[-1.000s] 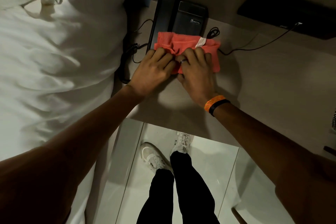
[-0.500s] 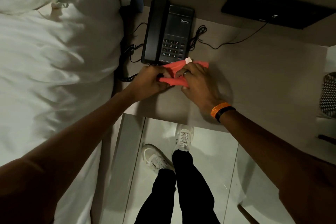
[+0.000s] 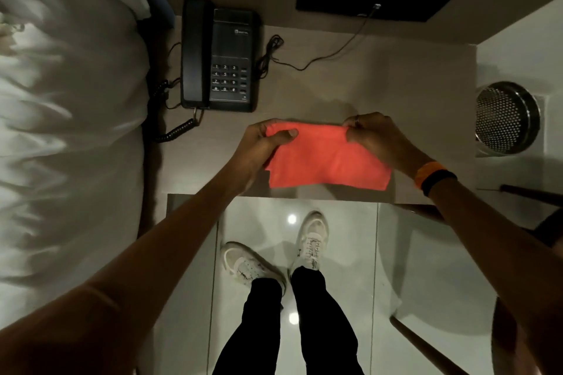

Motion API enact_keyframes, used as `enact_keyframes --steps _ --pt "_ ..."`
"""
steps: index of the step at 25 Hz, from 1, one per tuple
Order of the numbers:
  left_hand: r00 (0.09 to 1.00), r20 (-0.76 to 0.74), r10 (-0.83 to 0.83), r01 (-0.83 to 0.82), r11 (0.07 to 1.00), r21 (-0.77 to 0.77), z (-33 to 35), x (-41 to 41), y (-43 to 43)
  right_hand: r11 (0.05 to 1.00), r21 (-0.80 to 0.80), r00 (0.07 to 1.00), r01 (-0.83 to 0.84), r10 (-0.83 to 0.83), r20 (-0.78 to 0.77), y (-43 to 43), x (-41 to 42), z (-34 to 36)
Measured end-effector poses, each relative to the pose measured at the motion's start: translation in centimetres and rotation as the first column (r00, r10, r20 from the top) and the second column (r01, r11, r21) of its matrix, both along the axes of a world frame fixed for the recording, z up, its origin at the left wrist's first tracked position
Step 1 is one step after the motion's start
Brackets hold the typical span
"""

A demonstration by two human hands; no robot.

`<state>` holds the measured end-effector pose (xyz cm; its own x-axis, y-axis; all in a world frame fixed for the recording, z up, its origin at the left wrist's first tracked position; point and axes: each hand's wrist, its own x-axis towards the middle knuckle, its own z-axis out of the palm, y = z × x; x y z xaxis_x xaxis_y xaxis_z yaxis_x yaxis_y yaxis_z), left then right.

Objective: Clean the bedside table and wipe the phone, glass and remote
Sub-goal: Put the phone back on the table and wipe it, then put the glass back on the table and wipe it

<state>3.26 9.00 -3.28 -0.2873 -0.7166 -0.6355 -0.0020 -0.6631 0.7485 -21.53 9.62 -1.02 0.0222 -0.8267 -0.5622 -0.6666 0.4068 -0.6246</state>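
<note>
Head | left hand [image 3: 264,145], right hand [image 3: 377,137] pinch cloth [image 3: 327,163] | phone [image 3: 220,55] logo blurred, digits legible

The left hand [image 3: 262,143] and the right hand [image 3: 374,137] each pinch an upper corner of a red cloth [image 3: 326,161], stretched flat between them over the front of the desk [image 3: 396,76]; whether it touches the desk cannot be told. The black phone [image 3: 222,61] sits at the back left, handset cradled, its coiled cord [image 3: 173,131] trailing beside the bed [image 3: 67,100]. A perforated metal bin [image 3: 505,117] stands right of the desk. White shoes [image 3: 310,240] stand on the glossy floor [image 3: 359,268].
</note>
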Motion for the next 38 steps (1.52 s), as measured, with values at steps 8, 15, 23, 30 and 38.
enact_keyframes --steps 8,15,23,30,38 --pt "0.26 0.965 -0.002 0.926 0.284 -0.249 -4.7 -7.3 6.5 0.859 -0.209 0.742 -0.467 0.253 -0.621 7.6 -3.3 -4.6" --pt "0.196 0.981 -0.005 0.964 0.184 -0.191 -9.8 -6.8 8.6 0.822 -0.174 0.672 -0.542 0.3 -0.677 11.7 -1.4 -10.2" --pt "0.207 0.943 0.259 0.703 0.631 -0.328 -2.2 1.3 6.9 0.607 -0.415 0.688 -0.677 0.324 -0.65 2.2 9.4 -3.1" --pt "-0.119 0.85 0.514 0.276 0.839 -0.469 9.1 19.8 9.3 0.191 -0.592 0.595 -0.783 0.506 -0.624 -2.0 32.2 6.6" --pt "-0.37 0.849 0.376 -0.291 0.821 -0.491 13.8 36.0 22.7 -0.042 -0.621 0.308 -0.783 0.841 -0.445 4.8 54.2 12.5"
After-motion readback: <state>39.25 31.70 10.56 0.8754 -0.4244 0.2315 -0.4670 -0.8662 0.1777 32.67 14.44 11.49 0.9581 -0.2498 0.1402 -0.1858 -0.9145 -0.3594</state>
